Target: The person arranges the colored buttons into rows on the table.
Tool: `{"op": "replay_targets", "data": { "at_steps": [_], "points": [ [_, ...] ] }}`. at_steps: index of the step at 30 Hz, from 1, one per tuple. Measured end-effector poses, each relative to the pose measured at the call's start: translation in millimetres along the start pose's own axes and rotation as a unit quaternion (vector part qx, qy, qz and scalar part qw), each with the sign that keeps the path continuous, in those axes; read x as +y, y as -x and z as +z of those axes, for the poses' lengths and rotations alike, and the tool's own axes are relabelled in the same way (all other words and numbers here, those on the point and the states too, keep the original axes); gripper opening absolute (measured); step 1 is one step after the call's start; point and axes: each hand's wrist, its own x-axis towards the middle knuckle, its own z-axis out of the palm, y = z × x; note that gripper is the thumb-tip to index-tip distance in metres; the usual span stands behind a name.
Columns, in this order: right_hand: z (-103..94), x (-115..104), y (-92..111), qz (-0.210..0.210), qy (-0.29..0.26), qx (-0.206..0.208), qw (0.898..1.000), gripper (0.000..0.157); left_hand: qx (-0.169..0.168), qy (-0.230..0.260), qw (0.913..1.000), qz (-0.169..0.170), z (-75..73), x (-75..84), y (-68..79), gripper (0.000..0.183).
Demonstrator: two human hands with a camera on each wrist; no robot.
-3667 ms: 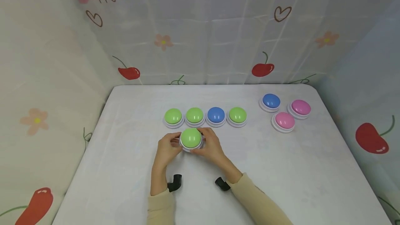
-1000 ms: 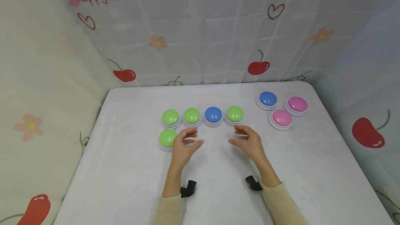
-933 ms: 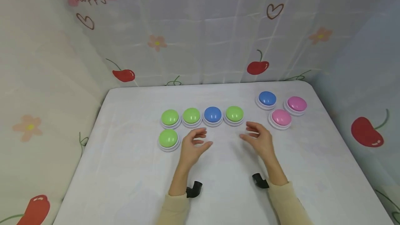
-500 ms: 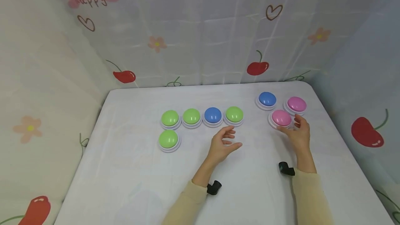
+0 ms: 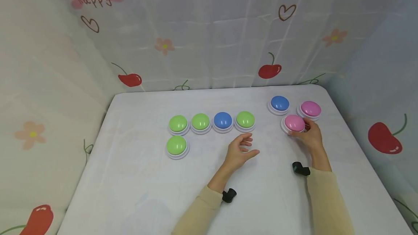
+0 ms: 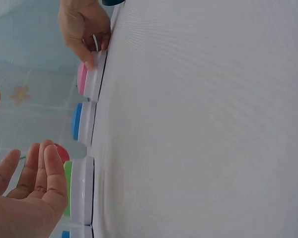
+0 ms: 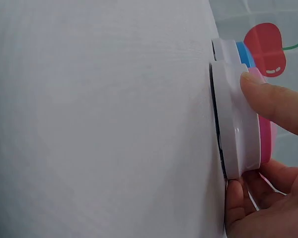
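Note:
My right hand (image 5: 310, 135) grips the nearer pink push button (image 5: 294, 123) by its white base, thumb on the near side and fingers round the right. The right wrist view shows the thumb (image 7: 270, 101) against the base and the fingers curled under its edge. My left hand (image 5: 240, 152) hovers with loosely bent fingers, holding nothing, just below the rightmost green push button (image 5: 245, 119). That button ends a row with a blue push button (image 5: 223, 120) and two green ones (image 5: 200, 121) (image 5: 177, 123). Another green push button (image 5: 176, 145) sits in front of the row's left end.
Beside the gripped button stand a blue push button (image 5: 279, 103) and a second pink push button (image 5: 310, 109). All rest on a white-covered table (image 5: 130, 177). Printed curtains (image 5: 209, 39) rise behind its back edge and at both sides. Black wrist cameras (image 5: 229, 195) sit on both wrists.
A green button held by both hands was set down in front of the row's left end and released. Both hands moved right; my right hand took hold of the nearer pink button.

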Motion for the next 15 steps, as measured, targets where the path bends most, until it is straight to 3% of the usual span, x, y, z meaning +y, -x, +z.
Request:
{"op": "replay_targets", "data": {
  "at_steps": [3,8,15],
  "points": [
    [1.2,-0.4,-1.3,0.003,0.002,0.001,1.000,0.092,0.006,-0.004,1.0000,0.001,-0.7,-0.7,0.2,0.054],
    [0.4,1.7,-0.6,0.002,0.010,0.002,1.000,0.092,0.013,-0.006,0.9999,0.001,2.4,-28.9,-8.5,0.058],
    [2.0,3.7,11.7,-0.004,0.035,0.002,0.999,0.089,0.013,-0.019,0.9997,0.004,3.1,-29.9,-10.7,0.057]
  ]
}}
